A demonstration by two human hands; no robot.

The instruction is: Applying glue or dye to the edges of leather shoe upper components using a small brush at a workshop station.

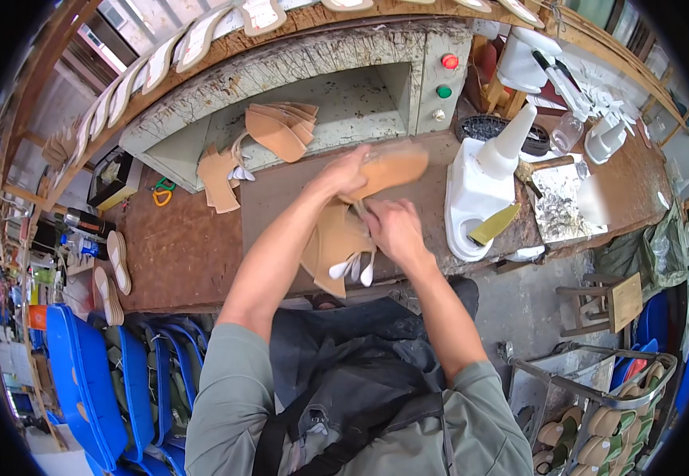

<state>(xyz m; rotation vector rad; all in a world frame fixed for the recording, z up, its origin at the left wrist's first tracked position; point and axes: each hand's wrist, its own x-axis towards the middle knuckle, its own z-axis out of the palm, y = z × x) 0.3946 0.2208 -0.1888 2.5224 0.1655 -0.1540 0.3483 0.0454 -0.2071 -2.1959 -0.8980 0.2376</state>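
Note:
My left hand is closed on a tan sole-shaped piece, blurred by motion, above the middle of the bench. Just below and to its right, my right hand has its fingers curled at the upper edge of a bundle of tan cut pieces. What those fingers pinch is hidden. White rounded tips on thin strands hang from this bundle toward me. Farther left lies a similar tan bundle with white tips, beside a fanned stack of tan pieces.
A grey metal housing with an open bay and red and green buttons backs the bench. Right of my hands stands a white cone-topped dispenser with a yellow-green blade. Scissors lie left; blue bins stand lower left.

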